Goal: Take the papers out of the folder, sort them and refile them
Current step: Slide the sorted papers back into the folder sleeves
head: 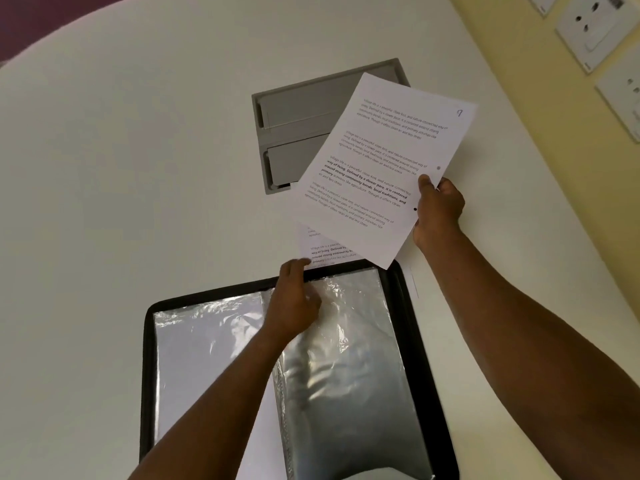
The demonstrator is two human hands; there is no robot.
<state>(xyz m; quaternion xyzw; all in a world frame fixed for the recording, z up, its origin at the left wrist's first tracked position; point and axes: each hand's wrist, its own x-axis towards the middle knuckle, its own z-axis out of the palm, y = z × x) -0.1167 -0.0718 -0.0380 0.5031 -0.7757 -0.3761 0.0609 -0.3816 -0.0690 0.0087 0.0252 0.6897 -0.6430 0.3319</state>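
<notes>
Head view: black-edged folder (429, 341) lies open on the white table (121, 202), clear crinkled sleeves (346, 358) showing. Beyond the folder's far edge, the right hand (438, 211) pinches a printed sheet (381, 168) by its right margin, held tilted above the table, marked "9" in its corner. Left hand (294, 299) sits at the folder's top edge, fingers curled on a second printed sheet (325, 249) lying just past it. Grey recessed panel (294, 129) sits further beyond.

White desk (138, 168) with a grey recessed panel (298, 123) near the top middle, wall sockets (588, 26) on the yellow wall (512, 46) upper right.
</notes>
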